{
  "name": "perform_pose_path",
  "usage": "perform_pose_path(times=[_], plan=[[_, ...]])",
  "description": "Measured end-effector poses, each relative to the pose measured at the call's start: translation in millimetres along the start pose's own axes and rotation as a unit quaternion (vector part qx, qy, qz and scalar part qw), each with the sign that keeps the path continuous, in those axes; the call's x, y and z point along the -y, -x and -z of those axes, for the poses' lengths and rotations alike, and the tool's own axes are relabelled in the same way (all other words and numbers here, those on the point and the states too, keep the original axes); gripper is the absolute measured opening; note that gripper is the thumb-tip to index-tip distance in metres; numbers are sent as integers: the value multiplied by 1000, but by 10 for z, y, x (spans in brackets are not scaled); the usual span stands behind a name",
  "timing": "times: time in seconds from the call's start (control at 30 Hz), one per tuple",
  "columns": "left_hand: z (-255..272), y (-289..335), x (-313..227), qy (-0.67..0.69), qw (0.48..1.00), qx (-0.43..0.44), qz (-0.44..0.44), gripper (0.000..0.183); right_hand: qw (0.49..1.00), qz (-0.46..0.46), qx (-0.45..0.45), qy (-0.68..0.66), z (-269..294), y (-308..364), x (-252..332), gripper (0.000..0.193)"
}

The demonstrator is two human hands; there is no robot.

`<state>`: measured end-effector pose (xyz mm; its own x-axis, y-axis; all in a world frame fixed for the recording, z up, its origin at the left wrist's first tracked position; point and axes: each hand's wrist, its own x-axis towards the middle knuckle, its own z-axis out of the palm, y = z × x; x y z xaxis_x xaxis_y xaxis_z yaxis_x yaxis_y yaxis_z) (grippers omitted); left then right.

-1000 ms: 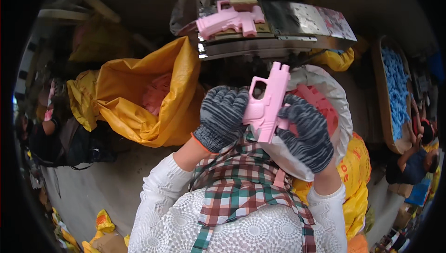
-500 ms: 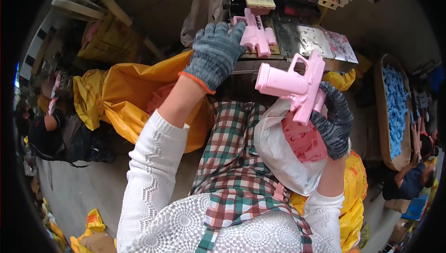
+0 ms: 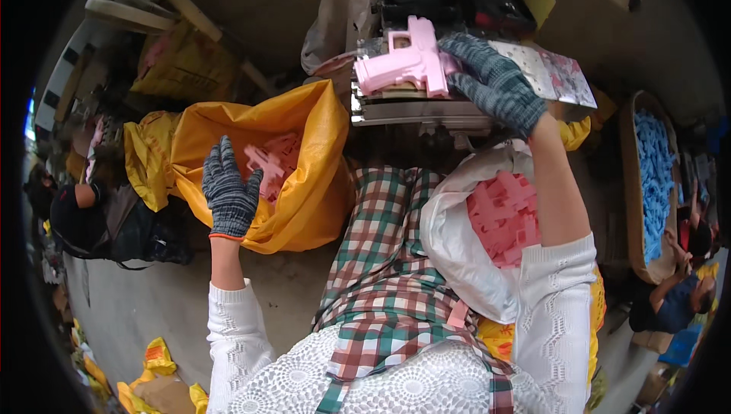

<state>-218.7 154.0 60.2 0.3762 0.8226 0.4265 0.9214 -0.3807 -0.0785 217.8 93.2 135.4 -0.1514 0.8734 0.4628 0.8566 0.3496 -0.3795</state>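
A pink toy pistol [image 3: 415, 60] lies flat on the machine's bed in front of me, its grip toward the left. My right hand [image 3: 502, 83], in a grey knitted glove, holds it by the right side with thumb and fingers. My left hand [image 3: 231, 195], gloved alike, is over the left rim of an open yellow sack [image 3: 316, 128], fingers stretched out. Just beside its fingers is another pink toy pistol [image 3: 265, 167], at the sack's mouth; whether they touch I cannot tell. More pink pieces lie inside. Between my knees and right arm stands a white bag [image 3: 445, 243] with pink pistols [image 3: 499, 220].
The machine's metal front edge [image 3: 419, 112] runs across ahead of me. A long basket of blue pieces [image 3: 653, 178] stands at the far right, near another person [image 3: 670, 292]. A fan [image 3: 129, 11] is at upper left. Yellow bags [image 3: 156, 357] lie on the floor.
My left hand has moved from the machine down to the yellow sack. My right hand has brought its toy pistol up onto the bed, where the other pistol was. The machine's upper part has shifted back.
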Motion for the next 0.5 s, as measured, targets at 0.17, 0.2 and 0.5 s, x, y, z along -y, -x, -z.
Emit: perform_pose_path(times=[0.17, 0.2, 0.5], plan=[[40, 94, -217, 162, 985, 22, -48, 56, 929, -140, 121, -322, 213, 920, 164, 27], [85, 79, -303, 169, 983, 34, -57, 56, 914, -171, 211, -302, 230, 1158, 21, 26], [266, 117, -1071, 278, 939, 120, -164, 43, 916, -342, 163, 131, -2094, 3136, -480, 39]])
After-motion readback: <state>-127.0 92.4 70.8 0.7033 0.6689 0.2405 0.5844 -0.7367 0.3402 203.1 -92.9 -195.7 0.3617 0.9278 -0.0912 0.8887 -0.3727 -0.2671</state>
